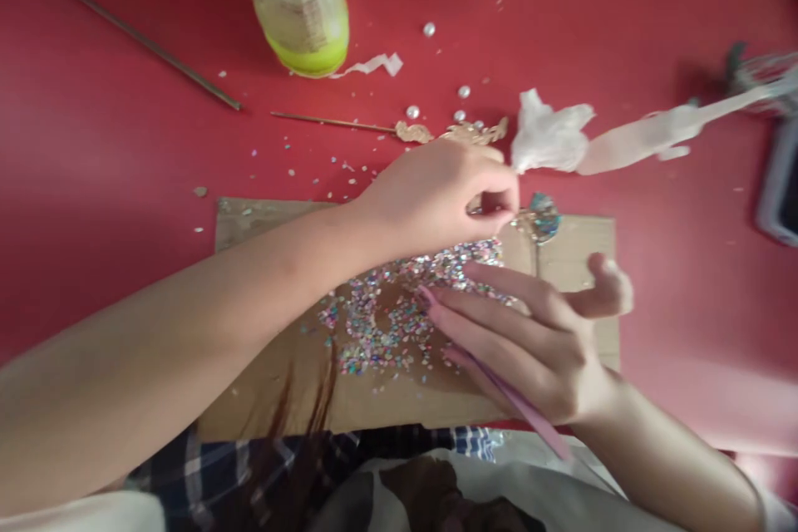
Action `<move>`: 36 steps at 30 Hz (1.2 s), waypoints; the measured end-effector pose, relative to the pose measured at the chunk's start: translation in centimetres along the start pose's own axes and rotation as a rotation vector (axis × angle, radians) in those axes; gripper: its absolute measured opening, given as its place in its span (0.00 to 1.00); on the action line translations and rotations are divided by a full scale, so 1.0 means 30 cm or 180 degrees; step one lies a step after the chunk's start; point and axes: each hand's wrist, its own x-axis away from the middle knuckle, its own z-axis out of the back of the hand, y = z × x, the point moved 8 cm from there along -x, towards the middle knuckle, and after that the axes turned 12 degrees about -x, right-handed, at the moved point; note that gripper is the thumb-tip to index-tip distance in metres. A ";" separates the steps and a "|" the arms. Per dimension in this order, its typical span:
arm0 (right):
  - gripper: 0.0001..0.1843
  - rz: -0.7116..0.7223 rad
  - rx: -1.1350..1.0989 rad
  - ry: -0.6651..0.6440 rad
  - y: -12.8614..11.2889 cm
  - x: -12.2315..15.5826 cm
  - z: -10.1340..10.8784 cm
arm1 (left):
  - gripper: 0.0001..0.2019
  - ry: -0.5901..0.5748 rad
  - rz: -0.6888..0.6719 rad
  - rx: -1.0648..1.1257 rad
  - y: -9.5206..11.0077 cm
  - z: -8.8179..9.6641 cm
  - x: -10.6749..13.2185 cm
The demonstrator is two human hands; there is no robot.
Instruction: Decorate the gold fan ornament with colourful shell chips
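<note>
My left hand [445,191] is above the far edge of a cardboard sheet [262,399], its thumb and forefinger pinched together. At those fingertips is a gold ornament [527,222] with a shiny blue-green end, partly hidden by the hand. On the cardboard, multicoloured glitter flakes [367,332] are spread in a loose patch. My right hand [536,341] reaches over the flakes from the right, fingers long and low, thumb held out. A slim pink tool [529,416] runs under its fingers toward the wrist, held against the hand.
On the red table [686,307] stands a bottle with a yellow-green base [312,33]. Beyond my left hand lie a gold hair stick [337,123], several pearl beads [429,30] and a crumpled white wrapper [552,133]. A thin rod [137,33] lies far left; a dark-screened device [782,183] is at right.
</note>
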 end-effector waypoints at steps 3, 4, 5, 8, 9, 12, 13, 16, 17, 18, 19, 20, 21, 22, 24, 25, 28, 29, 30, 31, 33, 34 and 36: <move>0.13 0.0286 0.0136 0.0201 -0.027 -0.015 0.021 | 0.06 -0.0030 0.0050 -0.0021 -0.011 0.000 0.000; 0.13 0.0286 0.0138 0.0224 -0.026 -0.018 0.024 | 0.06 -0.0060 0.0035 0.0004 -0.012 -0.001 0.000; 0.13 0.0277 0.0136 0.0242 -0.023 -0.019 0.028 | 0.06 -0.0105 0.0042 0.0010 -0.014 -0.003 0.000; 0.13 0.0313 0.0127 0.0302 -0.020 -0.016 0.036 | 0.07 -0.0195 0.0101 -0.0038 -0.021 -0.004 0.000; 0.13 0.0345 0.0123 0.0322 -0.021 -0.015 0.037 | 0.07 -0.0212 0.0119 -0.0069 -0.022 -0.003 0.000; 0.13 0.0385 0.0096 0.0375 -0.023 -0.014 0.039 | 0.07 -0.0274 0.0132 -0.0129 -0.020 -0.003 0.000; 0.13 0.0375 0.0090 0.0378 -0.021 -0.015 0.039 | 0.08 -0.0296 0.0133 -0.0130 -0.019 -0.003 0.000; 0.13 0.0359 0.0079 0.0395 -0.019 -0.018 0.038 | 0.08 -0.0357 0.0166 -0.0114 -0.021 -0.006 0.001; 0.13 0.0366 0.0066 0.0402 -0.019 -0.018 0.038 | 0.08 -0.0373 0.0176 -0.0113 -0.021 -0.006 0.001; 0.13 0.0370 0.0050 0.0411 -0.019 -0.018 0.039 | 0.08 -0.0382 0.0180 -0.0112 -0.022 -0.007 0.001; 0.13 0.0372 0.0034 0.0418 -0.018 -0.018 0.040 | 0.08 -0.0387 0.0181 -0.0110 -0.021 -0.006 0.000; 0.13 0.0380 0.0020 0.0423 -0.019 -0.018 0.041 | 0.08 -0.0386 0.0183 -0.0107 -0.021 -0.006 0.000; 0.13 0.0387 0.0010 0.0428 -0.019 -0.018 0.041 | 0.08 -0.0392 0.0179 -0.0103 -0.021 -0.006 0.000; 0.13 0.0389 0.0004 0.0434 -0.019 -0.019 0.042 | 0.08 -0.0398 0.0174 -0.0106 -0.020 -0.005 0.000; 0.13 0.0393 0.0015 0.0443 -0.018 -0.021 0.043 | 0.08 -0.0417 0.0168 -0.0126 -0.020 -0.006 0.001; 0.13 0.0399 0.0021 0.0451 -0.018 -0.022 0.043 | 0.08 -0.0432 0.0167 -0.0139 -0.021 -0.007 0.001; 0.13 0.0418 0.0050 0.0518 -0.018 -0.022 0.046 | 0.09 -0.0444 0.0166 -0.0182 -0.022 -0.009 0.001; 0.13 0.0429 0.0058 0.0546 -0.019 -0.022 0.048 | 0.09 -0.0452 0.0167 -0.0191 -0.022 -0.010 0.001; 0.13 0.0439 0.0060 0.0569 -0.019 -0.020 0.049 | 0.09 -0.0455 0.0169 -0.0200 -0.022 -0.010 0.000; 0.13 0.0450 0.0059 0.0578 -0.020 -0.019 0.049 | 0.09 -0.0463 0.0169 -0.0204 -0.021 -0.010 0.000; 0.13 0.0466 0.0048 0.0568 -0.021 -0.016 0.048 | 0.10 -0.0484 0.0172 -0.0214 -0.021 -0.011 -0.001; 0.13 0.0471 0.0041 0.0563 -0.021 -0.015 0.048 | 0.10 -0.0489 0.0173 -0.0225 -0.021 -0.011 -0.001; 0.14 0.0474 0.0032 0.0562 -0.020 -0.014 0.048 | 0.11 -0.0510 0.0184 -0.0249 -0.022 -0.011 -0.001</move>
